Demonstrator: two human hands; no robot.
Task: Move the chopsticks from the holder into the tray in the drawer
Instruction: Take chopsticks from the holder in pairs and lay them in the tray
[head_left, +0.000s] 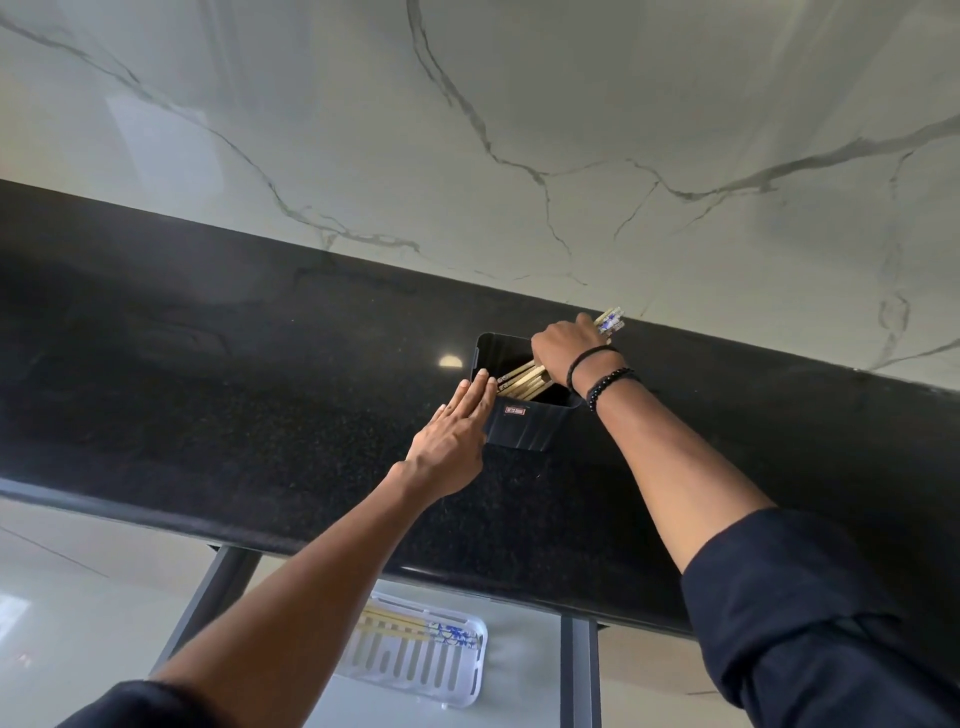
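Note:
A black rectangular holder (524, 423) stands on the black granite counter (260, 415). A bunch of pale wooden chopsticks (522, 382) with blue-patterned ends leans in it. My right hand (563, 351) grips that bunch above the holder's rim, and the patterned ends stick out behind my fingers. My left hand (457, 431) lies with straight fingers against the holder's left side. Below the counter's front edge, a white slotted tray (415, 657) sits in the open drawer, with some chopsticks (405, 626) lying across its far end.
A white marbled wall (519, 130) rises behind the counter. The drawer's grey side rails (579, 670) run toward me on either side of the tray. Pale floor tiles show at lower left.

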